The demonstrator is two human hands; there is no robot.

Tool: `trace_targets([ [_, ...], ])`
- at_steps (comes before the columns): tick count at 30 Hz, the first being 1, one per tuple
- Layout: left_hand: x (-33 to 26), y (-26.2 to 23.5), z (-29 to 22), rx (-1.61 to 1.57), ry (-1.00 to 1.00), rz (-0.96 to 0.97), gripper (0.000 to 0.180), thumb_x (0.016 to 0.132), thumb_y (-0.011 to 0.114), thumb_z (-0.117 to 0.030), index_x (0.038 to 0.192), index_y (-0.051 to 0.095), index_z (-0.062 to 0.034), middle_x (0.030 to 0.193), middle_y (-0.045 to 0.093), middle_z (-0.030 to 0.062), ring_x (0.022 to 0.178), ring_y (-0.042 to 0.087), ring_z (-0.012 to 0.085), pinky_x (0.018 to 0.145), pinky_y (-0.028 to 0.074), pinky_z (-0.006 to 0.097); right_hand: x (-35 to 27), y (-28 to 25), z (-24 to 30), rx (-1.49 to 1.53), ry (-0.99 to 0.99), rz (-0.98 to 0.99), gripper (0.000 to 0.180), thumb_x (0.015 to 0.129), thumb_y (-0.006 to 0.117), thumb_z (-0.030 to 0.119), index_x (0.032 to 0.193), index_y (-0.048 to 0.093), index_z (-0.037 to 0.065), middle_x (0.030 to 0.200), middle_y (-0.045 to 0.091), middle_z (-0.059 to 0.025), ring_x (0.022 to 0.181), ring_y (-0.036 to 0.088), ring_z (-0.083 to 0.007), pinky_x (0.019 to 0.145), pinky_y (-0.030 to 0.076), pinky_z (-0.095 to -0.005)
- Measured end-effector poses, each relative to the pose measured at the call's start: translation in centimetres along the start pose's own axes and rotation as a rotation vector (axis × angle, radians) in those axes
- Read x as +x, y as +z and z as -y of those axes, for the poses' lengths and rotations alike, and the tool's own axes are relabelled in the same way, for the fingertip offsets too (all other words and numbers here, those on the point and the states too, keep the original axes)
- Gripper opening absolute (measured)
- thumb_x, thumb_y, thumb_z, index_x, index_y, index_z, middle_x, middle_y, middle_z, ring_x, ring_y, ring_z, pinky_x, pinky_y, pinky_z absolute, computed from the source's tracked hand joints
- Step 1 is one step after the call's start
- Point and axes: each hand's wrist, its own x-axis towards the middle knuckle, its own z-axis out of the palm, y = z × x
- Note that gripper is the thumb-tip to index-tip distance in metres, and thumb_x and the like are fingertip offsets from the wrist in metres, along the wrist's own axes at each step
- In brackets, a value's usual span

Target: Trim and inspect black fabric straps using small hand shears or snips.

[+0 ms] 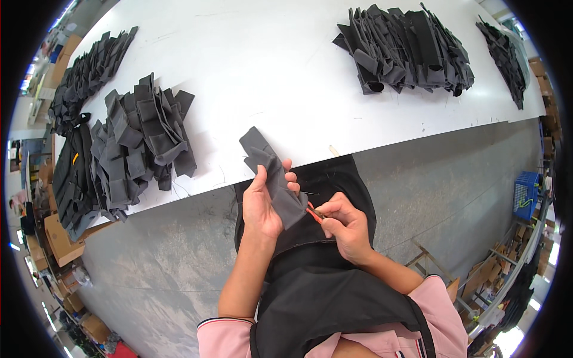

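Note:
My left hand point(261, 209) is closed on a dark grey fabric piece point(286, 201), its thumb on one side and its fingers curled round the other. The strip's far end sticks up over the table's front edge. In my right hand point(347, 228) is a small pair of thread snips point(314, 213) with orange-red on it, pinched between thumb and fingers. The tip of the snips meets the fabric's lower right corner, where a loose thread shows. Whether the blades touch that thread is too small to tell.
On the white table point(250, 65), a pile of grey fabric pieces point(146, 131) lies at left, with another stack point(412, 51) at far right. Black bundles point(74, 173) sit at the left edge. A blue crate point(526, 194) stands right; a cardboard box point(62, 238) is below left.

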Motion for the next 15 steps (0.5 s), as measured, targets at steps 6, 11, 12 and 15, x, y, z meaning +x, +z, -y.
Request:
trace_targets([
  [6,-0.4,0.3,-0.5,0.312,0.191,-0.062,0.029,0.099,0.042,-0.030,0.120,0.039,-0.0102,0.113,0.057,0.0145,0.089,0.059,0.0243,0.074,0.053,0.041,0.7,-0.6,1.5,-0.312,-0.024,0.001,0.015,0.078,0.065,-0.003,0.093,0.064,-0.001,0.085,0.046,-0.0035,0.069,0.050,-0.0090,0.066,0.045,-0.0226],
  [11,-1.0,1.7,-0.6,0.537,0.287,-0.036,0.029,0.100,0.040,-0.029,0.124,0.035,-0.0135,0.114,0.055,0.0143,0.093,0.059,0.0238,0.079,0.052,0.042,1.2,-0.4,2.8,-0.852,-0.375,0.139,0.022,0.071,0.072,0.002,0.091,0.063,0.004,0.076,0.045,-0.0077,0.065,0.049,-0.0218,0.065,0.046,-0.0304],
  [12,-1.0,1.7,-0.6,0.562,0.269,-0.036,0.030,0.100,0.040,-0.030,0.125,0.035,-0.0135,0.114,0.055,0.0142,0.093,0.059,0.0234,0.080,0.052,0.042,1.5,-0.4,2.8,-0.906,-0.315,0.195,0.023,0.071,0.072,0.003,0.091,0.063,0.005,0.076,0.046,-0.0071,0.065,0.049,-0.0220,0.063,0.045,-0.0311],
  [15,-1.2,2.0,-0.3,0.584,0.252,-0.028,0.030,0.100,0.040,-0.029,0.125,0.035,-0.0133,0.113,0.056,0.0137,0.095,0.059,0.0226,0.080,0.052,0.041,2.2,-0.2,3.0,-0.944,-0.426,0.275,0.024,0.069,0.073,0.004,0.090,0.062,0.006,0.076,0.046,-0.0061,0.064,0.051,-0.0227,0.057,0.043,-0.0323],
])
